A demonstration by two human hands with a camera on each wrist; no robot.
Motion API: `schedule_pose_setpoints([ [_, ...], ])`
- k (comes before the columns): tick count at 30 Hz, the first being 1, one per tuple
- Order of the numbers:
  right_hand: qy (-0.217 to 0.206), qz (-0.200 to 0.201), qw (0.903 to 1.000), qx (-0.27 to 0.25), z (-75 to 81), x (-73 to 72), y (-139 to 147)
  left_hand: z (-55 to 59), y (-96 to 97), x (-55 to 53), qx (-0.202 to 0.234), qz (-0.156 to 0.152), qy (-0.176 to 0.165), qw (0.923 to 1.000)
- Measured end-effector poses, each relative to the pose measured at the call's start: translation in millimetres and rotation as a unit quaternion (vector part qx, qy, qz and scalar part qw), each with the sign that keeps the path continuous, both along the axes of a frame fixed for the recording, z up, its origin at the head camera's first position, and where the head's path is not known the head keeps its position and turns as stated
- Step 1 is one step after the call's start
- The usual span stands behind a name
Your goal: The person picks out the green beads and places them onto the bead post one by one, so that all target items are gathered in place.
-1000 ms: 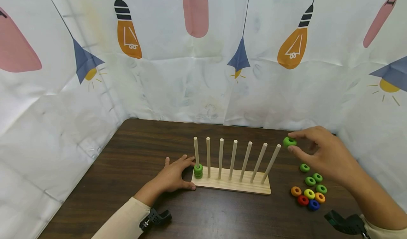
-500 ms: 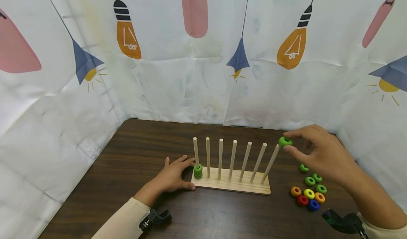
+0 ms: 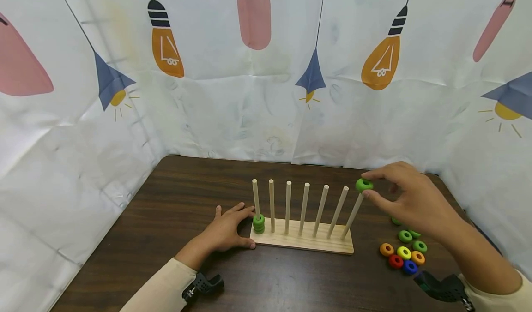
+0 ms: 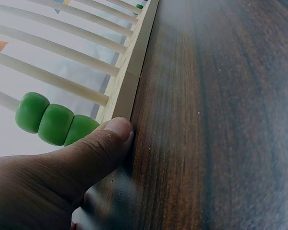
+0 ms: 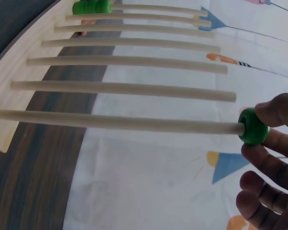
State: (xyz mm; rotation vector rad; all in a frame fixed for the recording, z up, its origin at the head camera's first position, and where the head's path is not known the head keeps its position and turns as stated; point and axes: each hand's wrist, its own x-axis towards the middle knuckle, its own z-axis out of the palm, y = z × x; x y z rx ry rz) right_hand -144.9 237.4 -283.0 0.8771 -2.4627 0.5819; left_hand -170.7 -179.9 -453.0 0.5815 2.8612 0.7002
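Note:
A pale wooden peg board (image 3: pixel 299 243) with a row of upright pegs stands on the table. My left hand (image 3: pixel 226 228) grips its left end, the thumb (image 4: pixel 117 128) against the front edge and the fingers towards the back. Close beside that hand, three green beads (image 4: pixel 56 123) are stacked at the foot of the leftmost peg. Between thumb and fingers, my right hand (image 3: pixel 409 201) pinches another green bead (image 3: pixel 364 185). This bead sits at the top of the rightmost peg (image 5: pixel 134 120), its hole lined up with the peg's tip.
On the dark wooden table (image 3: pixel 291 284), right of the board, lie loose beads: several green ones (image 3: pixel 405 237), two orange (image 3: pixel 386 249), a yellow (image 3: pixel 404 253), a red (image 3: pixel 396 261) and a blue (image 3: pixel 410 268). The right forearm partly covers them. A printed white cloth (image 3: pixel 249 118) hangs behind.
My right hand has moved left with the green bead, from right of the rightmost peg to its tip. The left hand has stayed on the board's end.

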Motion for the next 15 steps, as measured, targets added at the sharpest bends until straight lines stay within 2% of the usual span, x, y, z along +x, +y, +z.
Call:
schedule_pose_setpoints([
  [8,0.002,0.015,0.9999,0.003,1.2,-1.9,-9,-0.7,-0.8,-0.7,0.000,0.001,-0.001,1.0000],
  [15,-0.015,0.014,0.9998,0.001,3.1,-2.8,-16,-2.0,-1.4,-1.0,-0.001,-0.001,0.001,1.0000],
])
